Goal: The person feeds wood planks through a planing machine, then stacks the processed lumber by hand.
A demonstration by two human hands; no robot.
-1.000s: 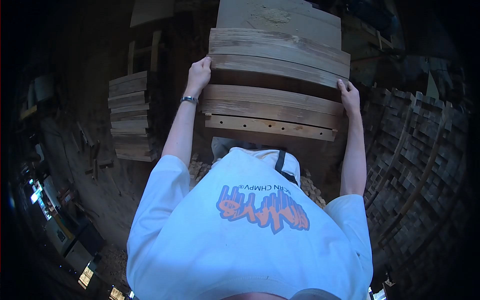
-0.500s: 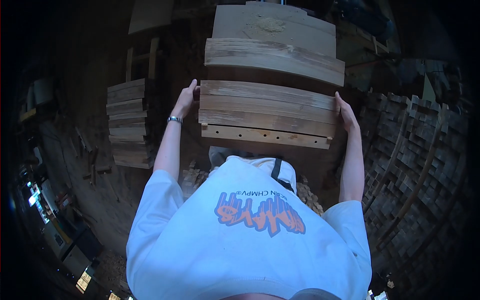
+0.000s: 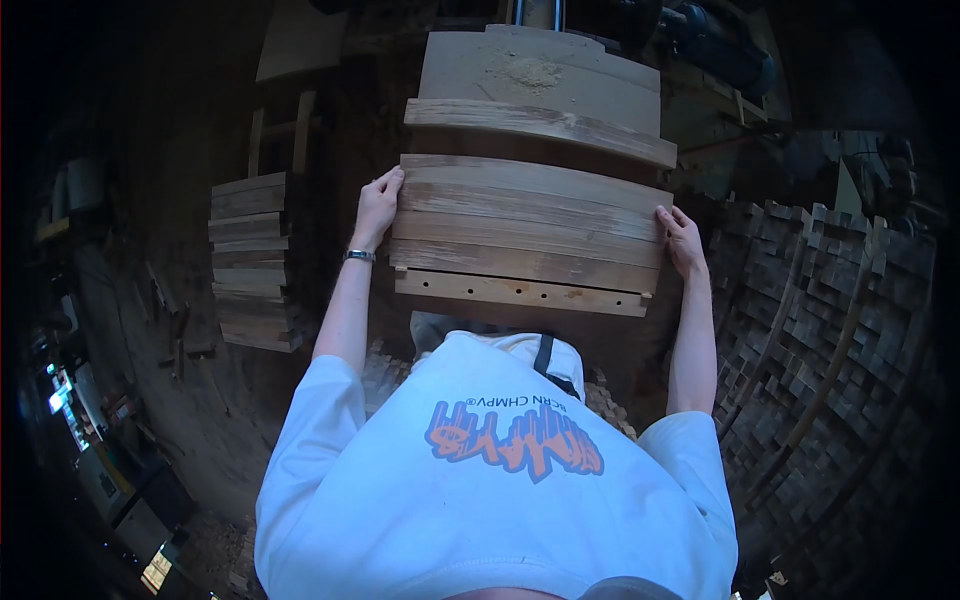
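Observation:
Several long wooden boards [image 3: 530,210] lie side by side in front of me, with a pale strip with dark holes [image 3: 505,291] along their near side. My left hand [image 3: 379,205], with a metal watch on the wrist, has its fingers closed at the left end of the farthest board [image 3: 520,180] of this group. At the right end of the same board, my right hand [image 3: 683,240] has its fingertips pressed on the corner. Another board [image 3: 540,128] lies beyond a dark gap, on the near side of a flat panel [image 3: 450,75].
Sawdust [image 3: 533,73] lies on the panel. A stack of boards [image 3: 250,260] stands at the left. Many stacked wood blocks [image 3: 800,330] fill the right side. A dark motor-like machine [image 3: 715,45] is at the upper right.
One more board now lies at the far side of the near group, and fewer show on the panel. Both hands have closed on its ends.

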